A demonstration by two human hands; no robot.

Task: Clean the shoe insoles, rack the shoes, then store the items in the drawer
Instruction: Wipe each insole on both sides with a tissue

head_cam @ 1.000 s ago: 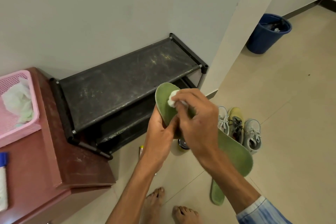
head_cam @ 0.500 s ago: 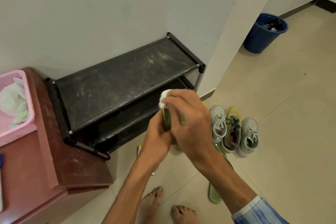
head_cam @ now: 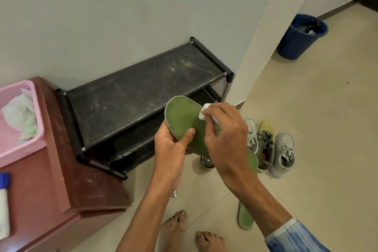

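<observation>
The left hand [head_cam: 169, 147] grips the green insole [head_cam: 184, 120] from below. The right hand [head_cam: 225, 135] pinches a white wad [head_cam: 204, 111] on top of it.

Home hallway corner, by every sign. Low black shoe rack [head_cam: 143, 88] against a plain pale wall [head_cam: 122, 16]; just right of it, three worn sneakers [head_cam: 266, 145] in a row on beige floor tiles [head_cam: 331, 139]; left of it, a reddish cabinet [head_cam: 61, 180] bearing a pink basket [head_cam: 39, 127]; farther right, a blue bin [head_cam: 296, 45]; in front, bare feet [head_cam: 173, 229].
</observation>
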